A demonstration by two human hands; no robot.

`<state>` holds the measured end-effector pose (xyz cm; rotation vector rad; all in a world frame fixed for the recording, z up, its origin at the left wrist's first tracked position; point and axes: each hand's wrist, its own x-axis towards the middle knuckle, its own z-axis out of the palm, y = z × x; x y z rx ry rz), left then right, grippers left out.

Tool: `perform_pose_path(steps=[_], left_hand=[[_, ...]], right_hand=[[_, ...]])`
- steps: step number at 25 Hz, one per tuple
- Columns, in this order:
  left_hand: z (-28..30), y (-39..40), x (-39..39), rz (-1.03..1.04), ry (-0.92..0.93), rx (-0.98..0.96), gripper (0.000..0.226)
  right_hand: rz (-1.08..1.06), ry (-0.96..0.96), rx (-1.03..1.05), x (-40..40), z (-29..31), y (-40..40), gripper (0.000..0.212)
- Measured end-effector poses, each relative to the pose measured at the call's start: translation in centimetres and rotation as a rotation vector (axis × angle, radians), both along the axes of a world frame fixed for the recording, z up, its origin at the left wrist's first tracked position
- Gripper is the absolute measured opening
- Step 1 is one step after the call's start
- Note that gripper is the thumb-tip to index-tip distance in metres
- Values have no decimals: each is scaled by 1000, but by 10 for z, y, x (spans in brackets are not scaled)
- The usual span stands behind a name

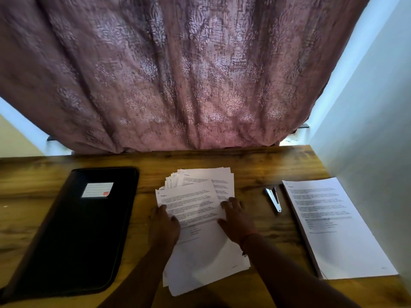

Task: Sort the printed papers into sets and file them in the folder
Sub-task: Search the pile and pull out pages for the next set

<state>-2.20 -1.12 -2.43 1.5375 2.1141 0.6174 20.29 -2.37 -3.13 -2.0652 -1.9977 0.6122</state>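
I see both hands down on the loose pile of printed papers (200,218), mid-bench. Left hand (165,225) lies on the left edge of the top sheet, fingers mostly straight and flat on the paper, thumb towards the middle. Right hand (236,218) rests on the right side of that sheet, fingers loosely spread, tips on the page; I can't tell whether any finger is hooked under an edge. Neither hand looks clenched. A thin red thread (246,240) sits on the right wrist.

The pile is fanned, untidy: several sheets splay out at the far end, more stick out towards the near edge of the bench (255,161).

Black folder (77,230) lies closed and flat on the left, apart from the pile, with a white label (97,190) on its cover.

On the right, a squared-up stack of papers (333,230) lies near the wall. A stapler (274,200) lies between that stack and the loose pile, touching neither.

A patterned curtain (178,74) hangs behind the bench.
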Motion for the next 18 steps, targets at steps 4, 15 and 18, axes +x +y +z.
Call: perform_pose_path(steps=[4, 15, 18], left_hand=[[5, -5, -6, -7, -80, 130, 48], [7, -8, -9, -47, 190, 15, 20], [12, -8, -7, -96, 245, 66, 19]], right_hand=[[-88, -12, 26, 3, -3, 2, 50], [-163, 28, 17, 2, -5, -1, 49], [-192, 72, 7, 2, -2, -2, 50]])
